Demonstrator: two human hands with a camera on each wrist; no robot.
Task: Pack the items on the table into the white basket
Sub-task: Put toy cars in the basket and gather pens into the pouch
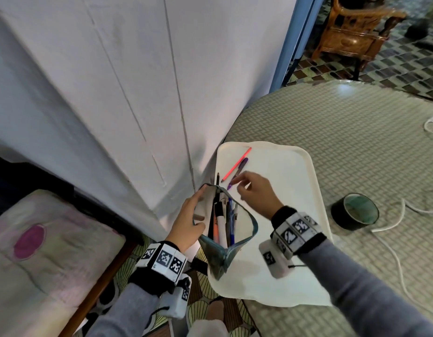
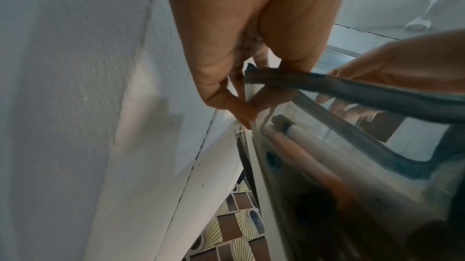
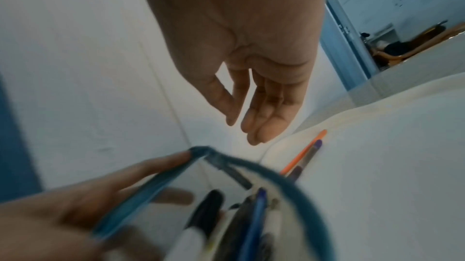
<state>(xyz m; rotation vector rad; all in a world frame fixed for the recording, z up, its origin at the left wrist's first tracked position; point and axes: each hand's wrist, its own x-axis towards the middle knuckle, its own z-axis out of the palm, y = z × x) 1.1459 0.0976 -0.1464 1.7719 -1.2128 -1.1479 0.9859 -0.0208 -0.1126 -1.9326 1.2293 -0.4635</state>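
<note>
A clear pencil pouch [image 1: 229,229] with a teal zip edge stands open on the near left of a white tray [image 1: 290,186]. Several pens and markers stick up inside it. My left hand [image 1: 188,222] grips the pouch's left rim [image 2: 276,75], thumb inside, fingers outside. My right hand [image 1: 254,190] hovers just past the pouch mouth, fingers relaxed and holding nothing [image 3: 254,118]. An orange pen [image 1: 237,164] and a purple pen [image 1: 238,172] lie side by side on the tray beyond the fingertips; they also show in the right wrist view, orange pen [image 3: 305,151], purple pen [image 3: 310,156].
The tray lies on a round table [image 1: 356,132] with a patterned cloth, hard against a white wall [image 1: 137,81]. A dark roll of tape [image 1: 355,211] and a white cable [image 1: 395,220] lie to the right. A cushioned seat [image 1: 40,251] is at lower left.
</note>
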